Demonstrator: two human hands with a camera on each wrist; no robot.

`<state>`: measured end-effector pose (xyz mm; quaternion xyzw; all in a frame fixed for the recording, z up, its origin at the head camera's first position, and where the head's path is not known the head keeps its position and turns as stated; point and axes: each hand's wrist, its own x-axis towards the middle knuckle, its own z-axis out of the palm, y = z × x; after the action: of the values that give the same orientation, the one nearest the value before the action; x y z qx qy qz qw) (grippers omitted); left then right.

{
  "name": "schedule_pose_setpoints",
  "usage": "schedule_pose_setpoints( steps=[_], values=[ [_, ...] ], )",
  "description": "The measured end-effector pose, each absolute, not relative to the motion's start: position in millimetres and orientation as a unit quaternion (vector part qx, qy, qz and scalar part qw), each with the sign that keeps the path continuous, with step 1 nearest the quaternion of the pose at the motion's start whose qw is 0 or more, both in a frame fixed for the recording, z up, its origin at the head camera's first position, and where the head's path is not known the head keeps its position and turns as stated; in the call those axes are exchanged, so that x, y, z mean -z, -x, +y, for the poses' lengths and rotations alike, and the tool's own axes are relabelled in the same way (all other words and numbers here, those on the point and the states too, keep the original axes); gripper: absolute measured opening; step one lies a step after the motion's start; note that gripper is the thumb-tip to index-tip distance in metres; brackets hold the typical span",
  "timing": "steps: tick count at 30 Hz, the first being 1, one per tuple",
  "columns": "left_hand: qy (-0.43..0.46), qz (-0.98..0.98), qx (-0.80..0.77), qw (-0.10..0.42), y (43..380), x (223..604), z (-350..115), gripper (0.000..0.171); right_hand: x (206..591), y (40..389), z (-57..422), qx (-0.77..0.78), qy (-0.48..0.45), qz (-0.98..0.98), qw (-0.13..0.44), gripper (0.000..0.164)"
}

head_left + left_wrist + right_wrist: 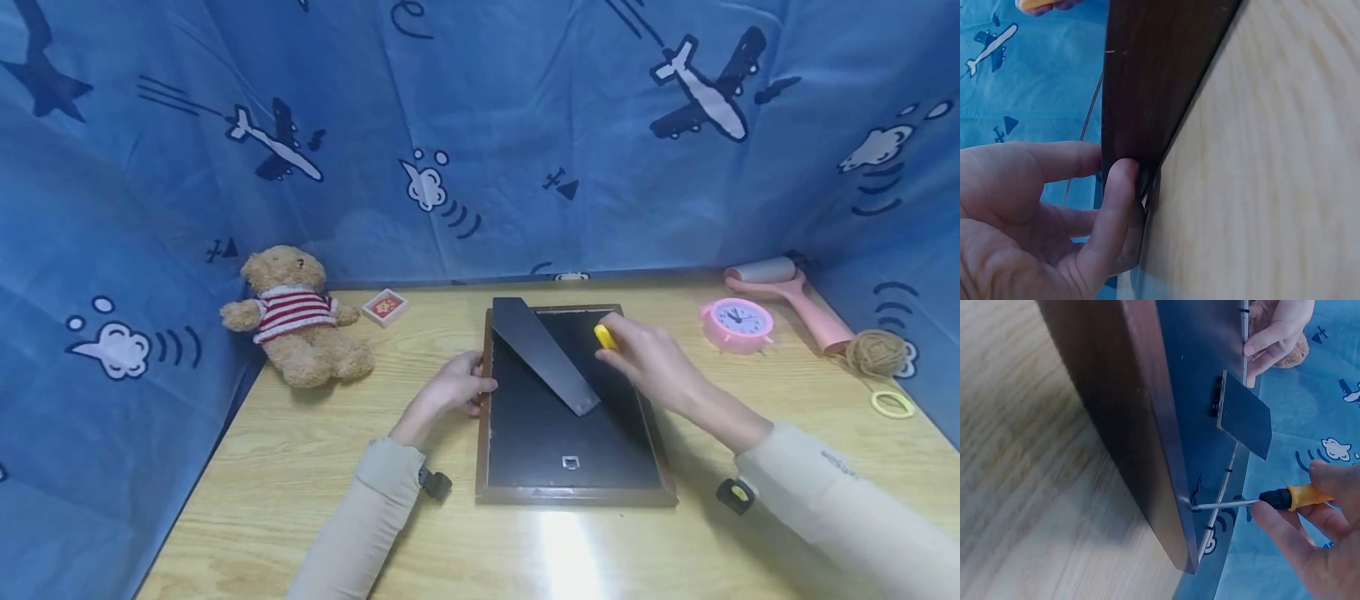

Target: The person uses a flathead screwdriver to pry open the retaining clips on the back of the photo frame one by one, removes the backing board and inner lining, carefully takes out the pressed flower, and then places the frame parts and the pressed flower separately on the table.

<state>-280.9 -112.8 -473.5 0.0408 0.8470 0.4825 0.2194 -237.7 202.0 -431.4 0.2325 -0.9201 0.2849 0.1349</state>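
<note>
A picture frame (570, 492) with a brown border lies back side up on the table, its black support leg (543, 354) standing out at a slant. My left hand (450, 385) grips the frame's left edge, with the thumb on the border in the left wrist view. In my right hand (652, 358) is a screwdriver with a yellow and black handle (1300, 497), pinched between thumb and fingers. Its thin metal shaft (1229, 504) reaches down to the inner edge of the frame, near a corner, beside a small dark metal piece (1197, 487).
A teddy bear (296, 321) sits at the left, near a small framed picture (386, 307). At the right are a pink alarm clock (737, 325), a pink lint roller (810, 312), a ball of twine (876, 353) and a yellow ring (892, 405). Blue printed cloth surrounds the table.
</note>
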Motion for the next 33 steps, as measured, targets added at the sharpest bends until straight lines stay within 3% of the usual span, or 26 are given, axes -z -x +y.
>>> schedule_pose_setpoints(
  steps=[16, 28, 33],
  values=[
    [-0.025, 0.828, -0.517, 0.215, 281, 472, -118, 0.076, 433, 235, 219, -0.432, -0.149, -0.886, 0.081, 0.020],
    [-0.013, 0.814, -0.534, 0.227, 284, 475, -120, 0.078, 435, 236, 229, -0.513, -0.098, -0.849, 0.079, 0.026],
    [-0.017, 0.820, -0.522, 0.233, 282, 469, -116, 0.079, 431, 239, 235, -0.541, -0.063, -0.830, 0.122, 0.025]
  ],
)
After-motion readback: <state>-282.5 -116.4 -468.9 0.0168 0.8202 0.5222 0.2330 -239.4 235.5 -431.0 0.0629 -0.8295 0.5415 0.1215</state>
